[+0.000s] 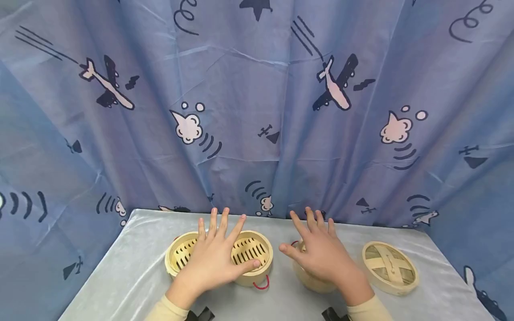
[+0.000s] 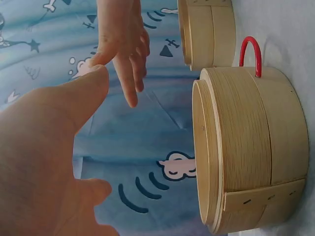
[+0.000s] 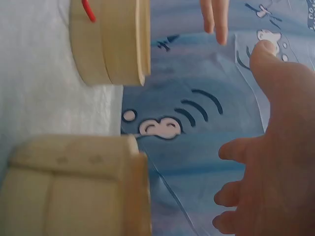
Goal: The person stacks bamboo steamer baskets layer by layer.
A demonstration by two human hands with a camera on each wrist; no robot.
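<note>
Both hands are hanging in the air with fingers spread, grasping nothing: the left hand is hovering over the left basket, a bamboo steamer, and the right hand is hovering over the right basket. Anyone handling these well would, in my judgement, be bringing thumb and fingers down on opposite sides of a wall rather than pressing on the slatted floor, and be keeping each base level with the surface. The red loop on the left basket's side could be catching a finger, so a clear path past it would be helping. Both wrist views are showing a gap between hand and rim, so neither hand is touching. The left basket is sitting open just below the left hand, left of the surface's middle and near its far edge, where the curtain is hanging. The right basket is standing under the right hand, right of the middle, with most of its inside being hidden. The round lid is lying to the right hand's outer side, towards the surface's far right corner.
</note>
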